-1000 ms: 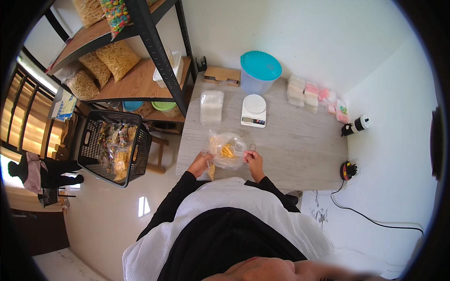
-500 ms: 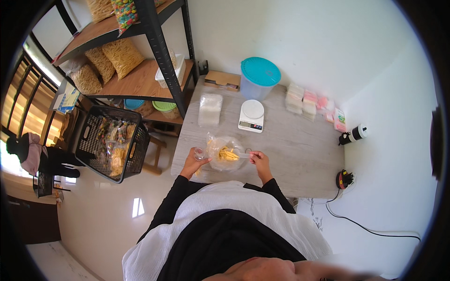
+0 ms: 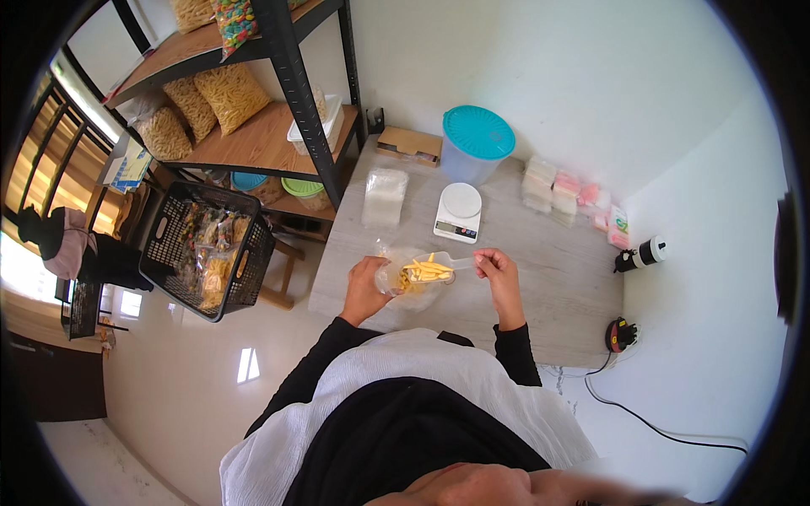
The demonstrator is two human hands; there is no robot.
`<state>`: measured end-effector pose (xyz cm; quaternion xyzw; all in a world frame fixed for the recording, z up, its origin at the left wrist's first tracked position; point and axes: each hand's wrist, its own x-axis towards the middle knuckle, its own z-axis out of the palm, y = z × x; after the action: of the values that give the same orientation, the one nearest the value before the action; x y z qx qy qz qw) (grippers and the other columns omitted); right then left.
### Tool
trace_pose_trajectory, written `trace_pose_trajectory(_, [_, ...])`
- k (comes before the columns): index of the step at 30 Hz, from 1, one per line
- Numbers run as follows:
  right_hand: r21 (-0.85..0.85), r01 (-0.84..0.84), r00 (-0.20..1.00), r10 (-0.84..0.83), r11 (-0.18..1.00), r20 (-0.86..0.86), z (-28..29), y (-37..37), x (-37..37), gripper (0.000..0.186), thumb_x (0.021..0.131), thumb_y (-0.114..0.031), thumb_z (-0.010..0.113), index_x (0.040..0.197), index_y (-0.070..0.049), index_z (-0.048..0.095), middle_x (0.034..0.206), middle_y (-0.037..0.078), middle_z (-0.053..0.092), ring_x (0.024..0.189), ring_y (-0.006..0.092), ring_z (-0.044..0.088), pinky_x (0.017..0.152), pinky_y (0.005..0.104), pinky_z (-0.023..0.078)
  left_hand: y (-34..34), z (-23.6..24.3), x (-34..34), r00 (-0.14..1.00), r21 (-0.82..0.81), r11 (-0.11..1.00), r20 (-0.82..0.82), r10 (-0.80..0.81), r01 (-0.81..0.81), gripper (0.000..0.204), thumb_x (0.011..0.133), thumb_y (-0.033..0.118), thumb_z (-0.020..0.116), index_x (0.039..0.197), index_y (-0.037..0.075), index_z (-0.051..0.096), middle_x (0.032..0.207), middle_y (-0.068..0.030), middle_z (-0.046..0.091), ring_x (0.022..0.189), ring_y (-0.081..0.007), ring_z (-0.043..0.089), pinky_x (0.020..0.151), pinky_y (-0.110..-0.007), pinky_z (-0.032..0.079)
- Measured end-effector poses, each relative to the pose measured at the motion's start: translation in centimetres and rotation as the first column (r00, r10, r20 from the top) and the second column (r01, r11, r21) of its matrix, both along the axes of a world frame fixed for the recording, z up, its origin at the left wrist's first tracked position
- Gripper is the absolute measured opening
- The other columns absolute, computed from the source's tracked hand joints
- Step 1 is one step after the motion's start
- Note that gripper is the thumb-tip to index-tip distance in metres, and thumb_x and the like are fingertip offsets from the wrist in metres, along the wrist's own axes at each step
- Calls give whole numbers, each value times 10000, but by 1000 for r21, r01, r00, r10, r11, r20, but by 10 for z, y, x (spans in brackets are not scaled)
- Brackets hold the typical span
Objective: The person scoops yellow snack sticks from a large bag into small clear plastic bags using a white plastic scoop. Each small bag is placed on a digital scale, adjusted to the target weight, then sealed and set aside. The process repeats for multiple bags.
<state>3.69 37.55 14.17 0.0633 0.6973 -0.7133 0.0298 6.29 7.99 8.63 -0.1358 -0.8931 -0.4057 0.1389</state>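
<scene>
My right hand (image 3: 501, 284) pinches the handle of a clear plastic scoop (image 3: 461, 263) loaded with yellow stick-shaped snacks (image 3: 429, 271). The scoop is level above a clear plastic bag (image 3: 413, 298) that has more of the sticks inside. At the bag's left side, my left hand (image 3: 365, 289) is closed on the clear plastic; its fingertips are partly hidden. Beyond the bag, a white kitchen scale (image 3: 458, 211) stands on the table (image 3: 540, 287).
A blue-lidded tub (image 3: 474, 148), a cardboard box (image 3: 408, 146) and a stack of clear bags (image 3: 385, 198) stand toward the back. Packs of bags (image 3: 553, 190) lie at the right. A black basket (image 3: 253, 278) of packaged snacks stands left, below shelving (image 3: 253, 135). Another person (image 3: 84, 249) is farther left.
My right hand has moved right and lifted the scoop, now full of yellow sticks, above the bag. My left hand has shifted slightly right, closer to the bag.
</scene>
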Motion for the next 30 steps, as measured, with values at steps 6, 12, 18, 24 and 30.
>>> trace_pose_trajectory(6, [313,-24,993,58,949,-100,24,-24,-10,151,890,-115,685,1008,-22,701,761,20,638,641,97,566,598,263,471,18,14,-12,999,18,998,-11,-53,53,663,555,211,938,1107,58,603,1071,-131,636,1002,-351,617,883,-424,472])
trace_pose_trajectory(12, [621,57,876,259,782,-406,65,-73,4,118,858,-72,675,973,-52,660,837,111,646,667,260,627,619,364,511,25,7,-12,993,112,990,70,-92,83,699,540,191,946,1120,40,587,1057,-152,635,1004,-366,617,861,-430,493])
trace_pose_trajectory(18, [705,96,755,410,702,-512,93,-92,17,129,852,-48,660,977,-57,631,859,116,606,763,311,623,674,388,512,21,0,-12,969,358,932,207,-138,56,723,564,167,942,1170,38,569,1122,-133,616,1076,-314,602,909,-395,484])
trace_pose_trajectory(24, [570,115,841,225,814,-491,101,-77,16,97,874,-41,653,970,-28,651,876,129,629,740,294,632,656,355,505,7,-9,-12,967,441,897,208,-145,40,714,650,156,922,1227,29,522,1141,-97,602,1090,-220,586,944,-349,481])
trace_pose_trajectory(30, [569,78,949,115,818,-295,22,-43,4,100,886,-37,639,980,-37,671,914,131,663,710,265,644,646,354,508,-36,-38,-13,939,435,893,342,-44,-117,710,691,185,905,1253,34,499,1210,-102,569,1124,-238,561,979,-344,461])
